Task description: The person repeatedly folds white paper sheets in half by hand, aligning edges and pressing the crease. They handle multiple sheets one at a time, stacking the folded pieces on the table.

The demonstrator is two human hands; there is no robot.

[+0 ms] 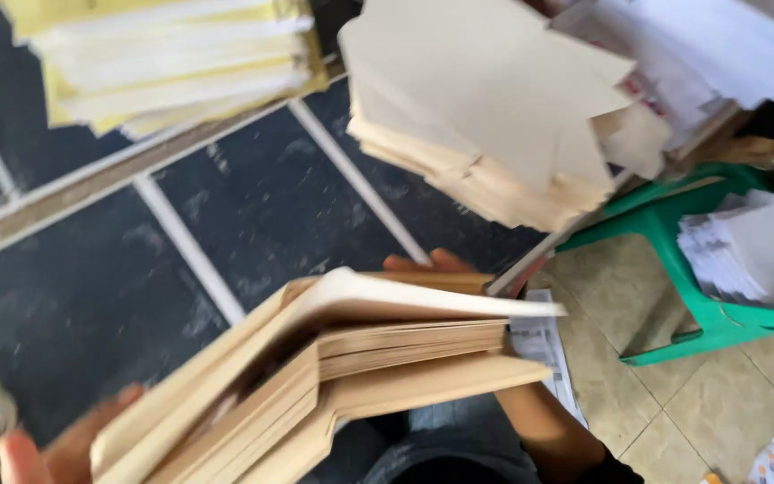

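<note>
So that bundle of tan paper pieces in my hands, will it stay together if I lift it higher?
Probably not tidily. The tan bundle is loose sheets: the top one arches away and the layers fan apart, so they look floppy and apt to slide. The left hand and right hand grip opposite ends, which suggests it sags without support at both.
</note>
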